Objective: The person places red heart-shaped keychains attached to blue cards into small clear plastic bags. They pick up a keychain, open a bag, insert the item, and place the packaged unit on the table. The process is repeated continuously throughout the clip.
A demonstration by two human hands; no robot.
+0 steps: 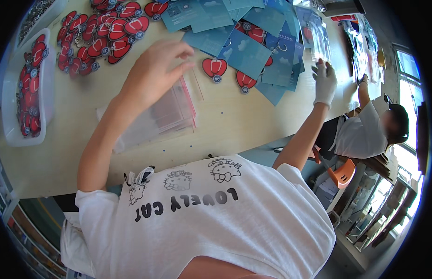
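My bare left hand (161,72) hovers over the table, its slightly blurred fingers apart and nothing visible in them. Beneath its wrist lies a stack of clear plastic bags (167,111) with red edge strips. My right hand (325,83), in a pale glove with bare fingertips showing, reaches to the near end of clear packets (318,44) at the right; its fingers look spread. Between the hands, blue printed cards (246,52) lie in an overlapping heap. A red heart-shaped keychain (214,68) lies by the cards, and another keychain (245,80) is partly under them.
Many red keychains (104,35) are heaped at the far left. A translucent plastic box (44,93) beside them holds more. To the right, a co-worker (362,130) in a white top reaches to the table near shiny packages (358,49). An orange chair (342,173) stands nearby.
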